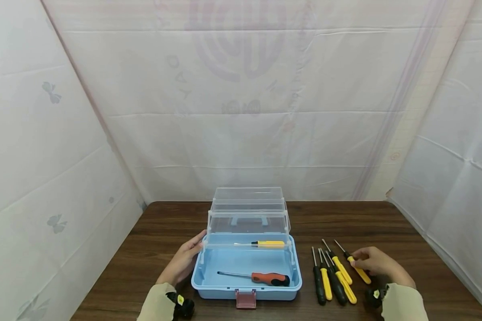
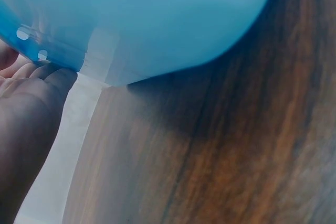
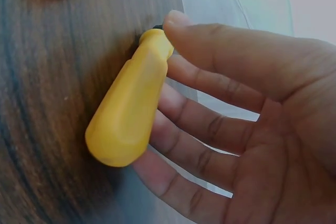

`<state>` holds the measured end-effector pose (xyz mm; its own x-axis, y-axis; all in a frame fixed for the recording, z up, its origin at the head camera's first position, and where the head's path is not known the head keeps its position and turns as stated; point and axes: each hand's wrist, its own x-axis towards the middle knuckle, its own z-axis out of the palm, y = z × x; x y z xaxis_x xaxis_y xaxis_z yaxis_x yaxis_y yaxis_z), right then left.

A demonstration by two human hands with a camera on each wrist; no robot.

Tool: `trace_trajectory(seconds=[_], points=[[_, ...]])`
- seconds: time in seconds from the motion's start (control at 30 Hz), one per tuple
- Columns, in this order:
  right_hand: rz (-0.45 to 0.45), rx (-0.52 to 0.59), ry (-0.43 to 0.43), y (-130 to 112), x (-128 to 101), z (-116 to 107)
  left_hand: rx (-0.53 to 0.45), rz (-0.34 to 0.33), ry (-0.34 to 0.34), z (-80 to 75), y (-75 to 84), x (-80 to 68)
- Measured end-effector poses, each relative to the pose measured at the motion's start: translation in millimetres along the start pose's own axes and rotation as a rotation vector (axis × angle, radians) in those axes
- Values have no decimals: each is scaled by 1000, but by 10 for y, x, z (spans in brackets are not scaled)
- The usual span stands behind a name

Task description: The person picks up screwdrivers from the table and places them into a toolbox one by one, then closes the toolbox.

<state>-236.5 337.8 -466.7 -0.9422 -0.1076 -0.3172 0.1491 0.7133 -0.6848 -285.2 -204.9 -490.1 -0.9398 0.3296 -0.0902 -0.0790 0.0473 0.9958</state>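
We see the right hand (image 1: pixel 375 263) at the outermost of the tools laid out on the dark wooden worktop (image 1: pixel 409 232): a small screwdriver with a yellow plastic handle (image 1: pixel 358 269), lying flat with its thin metal shaft pointing away from the person. In the right wrist view, the fingers (image 3: pixel 210 129) lie along the underside of the yellow handle (image 3: pixel 131 114) and the thumb comes over its narrow end, so the hand is closing round it in a loose grasp while the tool rests on the wood.

Just to the left of it lies a row of further screwdrivers with yellow and black handles (image 1: pixel 332 278), side by side and near one another.

The left hand (image 1: pixel 184 261) rests with straight, relaxed fingers against the left wall of the light blue plastic toolbox (image 1: pixel 209 285), which stands open between the two hands. The left wrist view shows the fingertips (image 2: pixel 55 74) touching the box's blue edge (image 2: pixel 157 19).

Inside the box lies an orange-and-black-handled screwdriver (image 1: pixel 265 278) on the floor, and a yellow-handled screwdriver (image 1: pixel 265 244) rests in the clear lift-out tray (image 1: pixel 247 223) raised at the back.
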Motion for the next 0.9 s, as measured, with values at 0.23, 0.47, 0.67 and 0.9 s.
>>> trace_trajectory(seconds=[0.23,0.47,0.67,0.9], points=[[59,12,21,1,-3,15,-17,-1,-2,-6,-14,9],[82,23,36,18,-8,40,-10,-6,18,3,-16,16],[95,54,64,30,-24,68,-7,-5,14,11,-9,7],[85,60,91,37,-30,96,-6,-2,11,1,-8,2]])
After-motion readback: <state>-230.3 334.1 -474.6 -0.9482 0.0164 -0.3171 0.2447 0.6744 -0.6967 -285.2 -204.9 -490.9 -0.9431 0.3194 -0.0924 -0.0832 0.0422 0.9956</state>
